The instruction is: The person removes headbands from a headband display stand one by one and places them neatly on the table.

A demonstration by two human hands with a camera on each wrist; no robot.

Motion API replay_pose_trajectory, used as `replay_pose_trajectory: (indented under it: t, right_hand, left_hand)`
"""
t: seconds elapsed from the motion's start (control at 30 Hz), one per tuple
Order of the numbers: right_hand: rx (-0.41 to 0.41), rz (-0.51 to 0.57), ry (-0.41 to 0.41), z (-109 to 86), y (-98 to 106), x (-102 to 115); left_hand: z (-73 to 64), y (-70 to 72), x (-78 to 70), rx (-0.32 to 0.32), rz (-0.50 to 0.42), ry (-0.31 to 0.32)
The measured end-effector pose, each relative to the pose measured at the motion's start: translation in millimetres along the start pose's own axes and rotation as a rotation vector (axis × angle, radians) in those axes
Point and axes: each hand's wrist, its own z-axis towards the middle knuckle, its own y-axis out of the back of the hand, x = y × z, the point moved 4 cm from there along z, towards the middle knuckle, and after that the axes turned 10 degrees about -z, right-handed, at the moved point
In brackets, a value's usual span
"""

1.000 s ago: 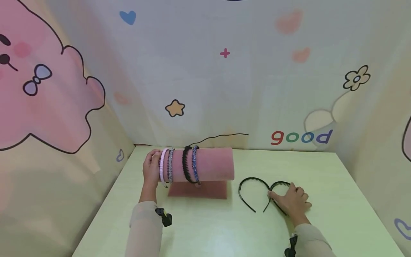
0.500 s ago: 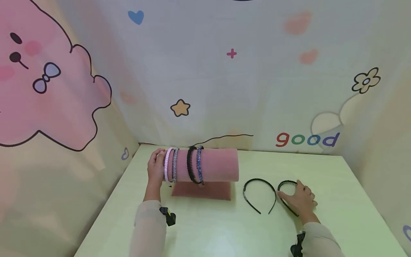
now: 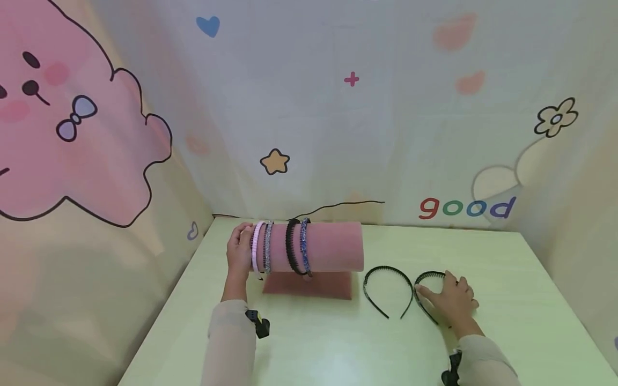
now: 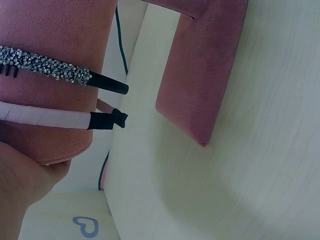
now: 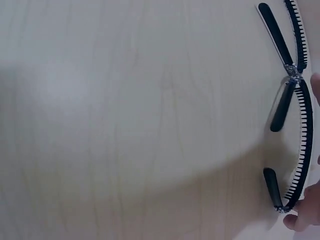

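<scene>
A pink headband stand has a thick padded roll on a flat base. My left hand grips the roll's left end, with its thumb against that end in the left wrist view. Around the roll sit a pale pink headband, a silver glittery headband, a black toothed headband and a blue glittery headband. My right hand holds a black toothed headband lying on the table, thumb and fingers at opposite sides. Another black toothed headband lies right beside it, on its left.
The pale table meets a printed cloth backdrop at its back edge. Similar cloth walls rise on both sides. Small black devices are strapped at the sleeves.
The head view has shifted slightly. The right-hand headband moved apart from its neighbour, then came back left close against it, and its tips turned. The left hand stays on the roll.
</scene>
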Motion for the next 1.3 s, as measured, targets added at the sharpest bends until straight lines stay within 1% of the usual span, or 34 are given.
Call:
replay_pose_trajectory:
  t: [0.17,0.3,0.4,0.47,0.63,0.73,0.87,0.97,1.1,1.2,1.3]
  right_hand:
    - [-0.044,0.039,0.021,-3.6,12,-4]
    - [-0.077,0.080,0.066,-9.2,23,1]
    - [-0.104,0.131,0.089,-13.8,30,7]
    - [-0.118,0.169,0.083,-18.2,31,12]
    - [-0.120,0.271,0.057,-34.8,26,25]
    - [-0.142,0.343,0.050,-43.0,25,31]
    - [-0.185,0.415,0.071,-50.7,32,36]
    - [-0.209,0.463,0.099,-55.5,38,41]
    - [-0.208,0.526,0.093,-63.1,43,51]
    - [-0.185,0.561,0.077,-68.7,44,59]
    - [-0.164,0.589,0.087,-72.6,47,69]
  left_hand:
    - [-0.9,-1.6,-1.7,-0.002,0.017,-0.015]
    - [-0.9,0.3,-4.2,-0.010,0.016,-0.020]
    - [-0.3,1.2,-6.0,-0.001,0.007,-0.033]
    - [-0.4,2.4,-6.4,0.001,0.007,-0.031]
    - [-1.7,6.5,-5.5,-0.010,0.012,-0.017]
    - [-1.6,5.6,-5.1,-0.003,0.005,-0.017]
    - [-3.4,1.1,-2.8,0.007,-0.020,0.003]
    - [-5.2,-0.9,-1.8,0.005,-0.026,0.001]
    - [-5.8,-0.8,-1.2,0.007,-0.031,-0.017]
    - [-5.4,-0.2,-0.7,0.009,-0.033,-0.024]
    - [-3.8,-0.3,-0.5,0.008,-0.045,-0.028]
